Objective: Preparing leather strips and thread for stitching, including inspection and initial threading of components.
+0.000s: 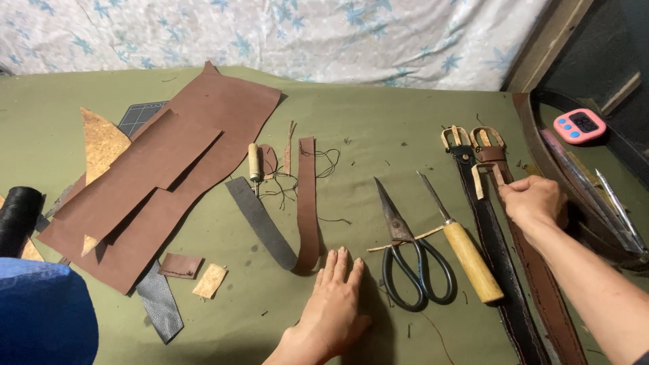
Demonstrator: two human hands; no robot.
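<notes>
We are resting our left hand [332, 297] flat on the green worktop [378, 122], fingers [341, 263] held together and straight, gripping nothing. It is lying just in front of the looped brown strap [307, 203] and just left of the scissors [405, 250], touching neither.

We are reaching our right hand [534, 201] to the brown belt [534, 270], fingers curled and pinching a loose buckle [481, 177] near that belt's upper end. The brown belt is running down the right side of the worktop, beside a black belt [497, 257] — both are lying parallel with their buckles pointing away from us.

An awl [460, 243] with a wooden handle is lying between the scissors and the black belt. Large brown leather sheets [176, 169] are overlapping at the left, with a grey strip [260, 223] and a small wooden-handled tool [254, 162] near them. A pink timer [579, 126] is sitting at the far right.
</notes>
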